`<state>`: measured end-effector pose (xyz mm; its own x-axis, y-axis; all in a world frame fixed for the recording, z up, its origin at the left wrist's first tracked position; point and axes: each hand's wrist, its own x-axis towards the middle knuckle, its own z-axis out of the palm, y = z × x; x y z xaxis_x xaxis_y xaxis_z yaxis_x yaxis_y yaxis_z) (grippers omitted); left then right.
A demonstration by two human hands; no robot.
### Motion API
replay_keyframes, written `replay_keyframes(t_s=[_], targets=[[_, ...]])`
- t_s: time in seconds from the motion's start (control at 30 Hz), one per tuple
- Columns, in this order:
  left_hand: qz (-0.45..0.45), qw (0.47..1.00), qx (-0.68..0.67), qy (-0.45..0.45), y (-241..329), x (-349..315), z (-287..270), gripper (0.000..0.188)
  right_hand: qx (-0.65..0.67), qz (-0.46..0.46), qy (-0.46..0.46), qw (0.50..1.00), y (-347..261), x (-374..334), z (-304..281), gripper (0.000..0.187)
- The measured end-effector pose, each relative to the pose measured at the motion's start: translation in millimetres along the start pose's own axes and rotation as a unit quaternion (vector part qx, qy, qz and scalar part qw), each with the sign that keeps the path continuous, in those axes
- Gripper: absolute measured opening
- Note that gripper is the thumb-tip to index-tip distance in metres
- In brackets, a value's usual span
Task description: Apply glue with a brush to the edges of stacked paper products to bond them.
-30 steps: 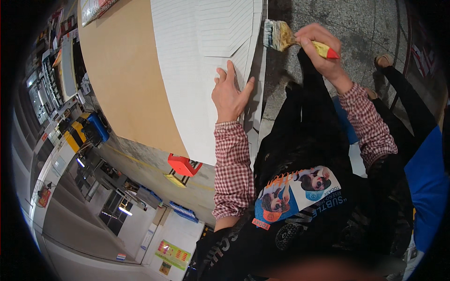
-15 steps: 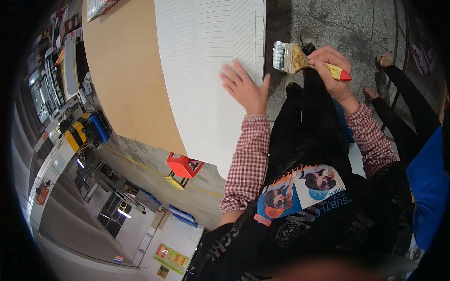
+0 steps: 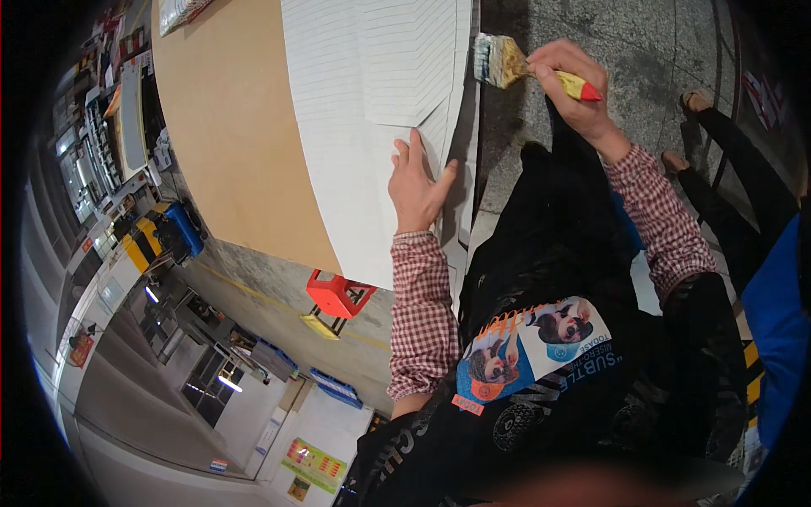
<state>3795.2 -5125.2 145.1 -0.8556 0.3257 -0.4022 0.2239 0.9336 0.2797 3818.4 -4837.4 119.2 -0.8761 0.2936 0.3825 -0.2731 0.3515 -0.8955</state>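
My left hand (image 3: pixel 416 190) presses on a large white sheet with printed lines (image 3: pixel 351 173), fingers extended and thumb apart. The sheet is creased at the fingertips, and its right edge bends away from the table's edge, baring a greyish strip beneath. In my right hand (image 3: pixel 579 93) is a wide paintbrush (image 3: pixel 508 64) with a yellow, red-tipped handle. Whitish stuff coats its bristles, which point left and hang beside the table's right edge, above the floor. The brush is apart from the sheet.
A tan board (image 3: pixel 232 135) lies left of the sheet. Beyond the table's near end stands a red stool (image 3: pixel 338 293). A plastic-wrapped pack (image 3: pixel 179 12) sits at the far left corner. At right are a person's legs (image 3: pixel 743 169) and blue garment (image 3: pixel 777 313).
My left hand has slid toward me and slightly left, and the sheet's right edge has shifted left and creased. My right hand has carried the brush farther away and a little left.
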Motion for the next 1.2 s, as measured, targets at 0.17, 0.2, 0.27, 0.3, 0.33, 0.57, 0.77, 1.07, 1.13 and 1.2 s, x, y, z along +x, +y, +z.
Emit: replay_keyframes(t_s=[0.17,0.2,0.27,0.3,0.33,0.57,0.77,1.07,1.13,1.2], targets=[[0.000,0.999,-0.031,-0.027,3,5,-12,0.081,0.045,0.027,-0.038,0.998,-4,-24,10,0.007],[-0.014,0.998,-0.040,-0.036,4,5,-13,0.080,0.054,0.048,-0.046,0.996,-8,-27,10,0.007],[-0.015,0.999,-0.026,-0.032,4,5,-13,0.080,0.060,0.063,-0.051,0.995,-15,-29,9,0.008],[-0.015,0.999,-0.010,-0.030,4,4,-12,0.081,0.053,0.057,-0.047,0.996,-17,-29,7,0.008],[-0.015,0.999,-0.011,-0.030,4,3,-11,0.081,0.047,0.052,-0.042,0.997,-19,-27,6,0.008],[0.012,0.999,0.042,-0.019,11,5,-8,0.082,0.026,0.040,-0.044,0.998,-17,-33,13,0.010],[-0.009,0.991,0.108,0.076,30,0,19,0.083,0.070,0.110,-0.067,0.989,-45,-64,11,0.010],[-0.141,0.979,0.089,0.114,11,-58,70,0.115,0.034,0.131,-0.032,0.990,-54,-61,-11,0.012],[-0.119,0.981,0.098,0.119,2,-65,62,0.112,0.040,0.137,-0.046,0.989,-56,-61,-7,0.012],[-0.096,0.990,0.076,0.072,-7,-69,52,0.106,0.053,0.119,-0.057,0.990,-58,-62,0,0.011]])
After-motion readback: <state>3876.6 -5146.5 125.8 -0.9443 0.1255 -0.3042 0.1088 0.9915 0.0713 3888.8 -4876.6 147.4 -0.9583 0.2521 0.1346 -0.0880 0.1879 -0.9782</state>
